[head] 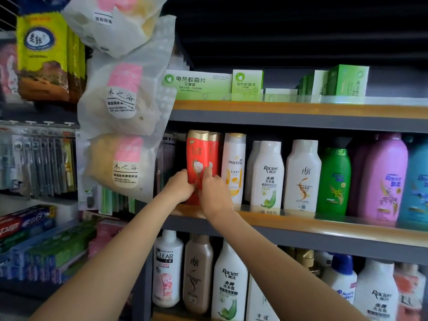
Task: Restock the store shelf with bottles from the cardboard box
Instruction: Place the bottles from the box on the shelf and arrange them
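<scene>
A red bottle with a gold cap (196, 156) stands at the left end of the middle shelf (301, 224). My left hand (179, 187) grips its lower left side. On its lower right side, my right hand (214, 189) holds it with the index finger raised along the front. A second red bottle (214, 149) stands right behind it. The cardboard box is out of view.
To the right stand a white Pantene bottle (234, 167), white Raclen bottles (267, 174), and green, pink and blue bottles. Green boxes (196, 84) fill the top shelf. Bagged sponges (125, 98) hang at the left, close to my left arm. More bottles (228, 281) stand below.
</scene>
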Available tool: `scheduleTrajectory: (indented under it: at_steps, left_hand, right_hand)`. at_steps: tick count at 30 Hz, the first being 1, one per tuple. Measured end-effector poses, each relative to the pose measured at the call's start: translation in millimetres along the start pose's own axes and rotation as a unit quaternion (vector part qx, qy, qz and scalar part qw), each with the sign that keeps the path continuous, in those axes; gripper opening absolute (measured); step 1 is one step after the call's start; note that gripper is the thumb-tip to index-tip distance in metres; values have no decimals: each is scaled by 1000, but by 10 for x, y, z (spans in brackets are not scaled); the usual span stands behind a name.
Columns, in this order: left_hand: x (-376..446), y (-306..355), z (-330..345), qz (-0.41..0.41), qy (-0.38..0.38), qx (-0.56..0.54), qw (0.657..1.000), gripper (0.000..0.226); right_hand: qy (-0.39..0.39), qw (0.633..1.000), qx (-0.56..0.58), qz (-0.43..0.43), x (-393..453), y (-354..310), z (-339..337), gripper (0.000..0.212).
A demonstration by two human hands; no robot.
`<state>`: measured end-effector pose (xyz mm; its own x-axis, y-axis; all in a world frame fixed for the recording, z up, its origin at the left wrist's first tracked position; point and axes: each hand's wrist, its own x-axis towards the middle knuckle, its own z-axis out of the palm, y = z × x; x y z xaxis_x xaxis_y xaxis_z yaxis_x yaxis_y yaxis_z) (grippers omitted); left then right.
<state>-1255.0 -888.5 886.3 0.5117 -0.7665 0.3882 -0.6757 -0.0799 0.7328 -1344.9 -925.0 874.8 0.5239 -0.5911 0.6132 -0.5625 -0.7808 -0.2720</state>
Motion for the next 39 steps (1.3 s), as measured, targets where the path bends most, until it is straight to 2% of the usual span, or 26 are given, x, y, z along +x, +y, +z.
scheduleTrajectory:
  at_steps: [7, 12, 15, 21, 24, 29, 35, 39]
  left_hand:
    - [7, -66, 63, 9, 60, 58, 996, 32]
    - [0, -108, 71, 24, 69, 71, 995, 35]
    - [6, -121, 77, 29, 70, 79, 994, 36]
    - [-71, -142, 155, 63, 96, 113, 987, 66]
    - [-101, -123, 174, 85, 122, 128, 981, 68]
    - [-167, -126, 190, 110, 104, 179, 972, 84]
    - [-119, -136, 189, 115, 94, 140, 979, 78]
    - [-102, -129, 161, 101, 99, 97, 985, 59]
  right_hand:
    - [1, 999, 2, 50, 27, 14, 79, 40]
    - [-36, 997, -15, 69, 73, -16, 87, 64]
    - [-55, 995, -33, 69, 95, -30, 70, 71]
    - [-103, 991, -51, 69, 164, -56, 143, 70]
    - [-113, 989, -38, 84, 172, -60, 134, 73]
    - [-112, 989, -5, 93, 193, -27, 70, 77]
    - [-126, 985, 45, 109, 189, -42, 2, 83]
    - [-115, 987, 36, 104, 177, -92, 22, 77]
